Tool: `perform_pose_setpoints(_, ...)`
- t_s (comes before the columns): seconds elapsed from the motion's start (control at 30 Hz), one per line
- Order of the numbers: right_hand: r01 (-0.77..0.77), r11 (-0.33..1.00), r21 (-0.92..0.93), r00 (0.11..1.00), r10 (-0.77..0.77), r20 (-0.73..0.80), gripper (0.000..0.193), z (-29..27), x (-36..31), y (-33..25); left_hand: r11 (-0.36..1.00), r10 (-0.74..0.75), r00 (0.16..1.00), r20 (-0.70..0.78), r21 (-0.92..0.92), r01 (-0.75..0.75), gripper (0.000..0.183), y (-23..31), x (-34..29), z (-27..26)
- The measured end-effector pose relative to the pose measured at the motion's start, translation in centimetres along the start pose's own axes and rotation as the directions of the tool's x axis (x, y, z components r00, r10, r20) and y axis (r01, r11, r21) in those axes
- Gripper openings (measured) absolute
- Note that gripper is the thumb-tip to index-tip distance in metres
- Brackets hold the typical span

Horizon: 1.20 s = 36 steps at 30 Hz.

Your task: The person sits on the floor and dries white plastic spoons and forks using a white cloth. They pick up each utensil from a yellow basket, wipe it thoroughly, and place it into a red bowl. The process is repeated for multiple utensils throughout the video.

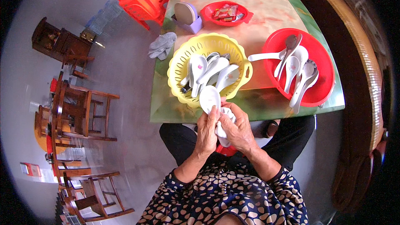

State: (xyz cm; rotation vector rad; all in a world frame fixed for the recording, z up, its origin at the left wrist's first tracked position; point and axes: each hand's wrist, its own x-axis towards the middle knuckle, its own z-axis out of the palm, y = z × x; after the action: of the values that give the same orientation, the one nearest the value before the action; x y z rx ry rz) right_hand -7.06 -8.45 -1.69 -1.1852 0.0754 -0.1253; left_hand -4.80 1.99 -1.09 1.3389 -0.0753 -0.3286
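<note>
Grasping, left hand: fingers closed on a white spoon, the thumb lying against its bowl.
Right hand: fingers clenched on a white cloth, bunched right beside the left hand; the spoon's handle is hidden among cloth and fingers.
Spoon in hand: bowl pointing away from the person, overlapping the near rim of the yellow basket in view; whether the two touch, I cannot tell.
Yellow basket: scalloped and slotted, at the tabletop's left near side, holding a heap of spoons, mostly white.
Red basin: to the right of the basket and apart from it, with white and darker spoons inside, some handles reaching over the rim.
Grey cloth: crumpled at the left edge, beside the basket.
Purple container: beyond the basket.
Red dish: just right of the container, with small packets in it.
Floor, left: stacked orange chairs and wooden chairs.
</note>
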Motion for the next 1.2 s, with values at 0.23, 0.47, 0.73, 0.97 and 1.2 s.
perform_pose_setpoints(0.23, 0.201, 0.888, -0.413, 0.974, -0.226, -0.014, 0.030, -1.0, -1.4, -2.1, 0.988, -0.130, 0.967, -0.218, -0.109, 0.108, 0.043, 2.6, 1.7, -1.5)
perform_pose_setpoints(0.47, 0.448, 0.667, -0.595, 0.883, -0.437, 0.174, 0.053, -0.1, 2.2, -3.4, 0.981, -0.094, 0.995, 0.017, -0.168, 0.096, 0.062, 0.6, 0.4, -0.2)
perform_pose_setpoints(0.73, 0.507, 0.366, -0.781, 0.827, -0.463, 0.319, 0.043, 0.9, 0.6, -1.9, 0.954, 0.120, 0.993, 0.014, 0.275, -0.119, 0.062, 0.9, 0.0, -0.5)
perform_pose_setpoints(0.97, 0.505, 0.637, -0.582, 0.838, -0.199, 0.509, 0.045, -1.1, -1.0, -3.9, 0.982, 0.021, 0.991, -0.134, 0.188, 0.005, 0.057, 1.1, 0.8, -1.4)
perform_pose_setpoints(1.2, 0.253, 0.875, -0.413, 0.967, -0.247, 0.069, 0.038, -3.1, 1.4, -4.1, 0.999, -0.036, 0.990, -0.134, 0.021, 0.039, 0.036, 1.0, 0.5, -0.9)
